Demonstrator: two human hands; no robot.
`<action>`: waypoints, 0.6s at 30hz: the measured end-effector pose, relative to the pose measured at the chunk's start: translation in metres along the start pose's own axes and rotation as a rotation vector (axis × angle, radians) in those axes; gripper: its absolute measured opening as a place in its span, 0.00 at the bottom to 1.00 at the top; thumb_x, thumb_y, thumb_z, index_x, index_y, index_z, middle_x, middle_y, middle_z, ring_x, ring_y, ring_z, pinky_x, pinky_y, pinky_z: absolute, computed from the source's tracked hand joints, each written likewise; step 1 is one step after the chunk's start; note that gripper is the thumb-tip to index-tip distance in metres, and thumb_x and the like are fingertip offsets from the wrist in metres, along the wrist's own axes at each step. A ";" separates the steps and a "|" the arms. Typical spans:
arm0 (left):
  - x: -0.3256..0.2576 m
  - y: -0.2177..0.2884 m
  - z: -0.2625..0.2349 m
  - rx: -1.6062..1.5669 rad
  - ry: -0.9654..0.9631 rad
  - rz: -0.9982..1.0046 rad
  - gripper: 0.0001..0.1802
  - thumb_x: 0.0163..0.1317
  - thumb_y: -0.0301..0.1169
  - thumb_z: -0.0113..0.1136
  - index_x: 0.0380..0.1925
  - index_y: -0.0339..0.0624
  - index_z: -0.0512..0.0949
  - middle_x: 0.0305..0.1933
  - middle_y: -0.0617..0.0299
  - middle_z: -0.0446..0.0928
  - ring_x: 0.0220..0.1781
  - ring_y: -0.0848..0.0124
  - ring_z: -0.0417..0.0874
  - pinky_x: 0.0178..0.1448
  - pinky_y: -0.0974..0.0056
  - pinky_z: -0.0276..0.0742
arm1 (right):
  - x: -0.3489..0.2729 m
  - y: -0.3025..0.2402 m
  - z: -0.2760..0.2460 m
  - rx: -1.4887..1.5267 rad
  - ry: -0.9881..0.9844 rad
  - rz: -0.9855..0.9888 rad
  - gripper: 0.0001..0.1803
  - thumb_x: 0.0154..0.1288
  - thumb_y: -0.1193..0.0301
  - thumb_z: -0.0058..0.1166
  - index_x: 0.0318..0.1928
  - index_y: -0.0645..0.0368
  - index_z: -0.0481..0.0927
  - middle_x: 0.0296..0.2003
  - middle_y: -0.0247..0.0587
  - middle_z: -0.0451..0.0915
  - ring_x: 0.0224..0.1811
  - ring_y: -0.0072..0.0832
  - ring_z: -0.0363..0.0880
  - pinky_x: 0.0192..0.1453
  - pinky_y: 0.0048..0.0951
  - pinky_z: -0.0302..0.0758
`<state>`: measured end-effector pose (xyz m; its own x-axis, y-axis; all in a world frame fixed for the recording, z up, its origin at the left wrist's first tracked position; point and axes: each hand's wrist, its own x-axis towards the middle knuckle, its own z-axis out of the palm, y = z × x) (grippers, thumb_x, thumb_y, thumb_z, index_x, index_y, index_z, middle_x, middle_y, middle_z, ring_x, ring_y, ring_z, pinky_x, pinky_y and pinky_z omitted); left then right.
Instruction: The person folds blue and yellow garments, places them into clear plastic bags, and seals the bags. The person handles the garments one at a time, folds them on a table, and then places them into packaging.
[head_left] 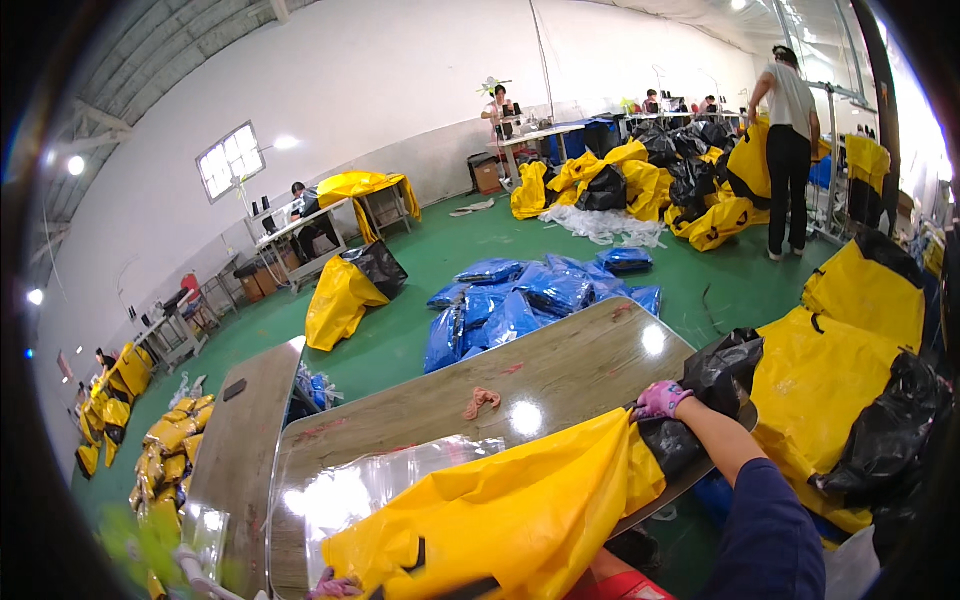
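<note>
1. Gripped yellow-black sheet (500, 490) by far-right edge in curled right hand (660, 401).
2. Had left hand (335, 585) at near-left edge; couldn't tell grip.
3. Had sheet over table (570, 365), near pink scrap (482, 402).
4. Saw blue packages (525, 302) piled beyond.

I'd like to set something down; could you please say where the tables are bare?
The main table is bare between the pinkish rag and the black plastic; so is the left table this side of the dark flat object. The yellow sheet and clear plastic crowd the main table's near side.
</note>
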<state>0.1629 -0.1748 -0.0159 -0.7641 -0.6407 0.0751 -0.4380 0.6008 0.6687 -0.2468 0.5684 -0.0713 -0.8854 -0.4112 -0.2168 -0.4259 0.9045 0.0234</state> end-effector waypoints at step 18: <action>-0.016 -0.044 0.070 0.066 -0.138 -0.060 0.25 0.71 0.31 0.46 0.66 0.40 0.61 0.58 0.52 0.75 0.55 0.63 0.77 0.54 0.60 0.76 | -0.038 -0.010 0.011 -0.025 0.127 0.091 0.42 0.56 0.25 0.30 0.34 0.49 0.80 0.30 0.45 0.84 0.38 0.44 0.84 0.41 0.45 0.77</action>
<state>0.1614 -0.1574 -0.0986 -0.7918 -0.6069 -0.0688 -0.5112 0.5969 0.6184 -0.2065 0.5759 -0.0736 -0.9361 -0.3406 -0.0877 -0.3464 0.9360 0.0623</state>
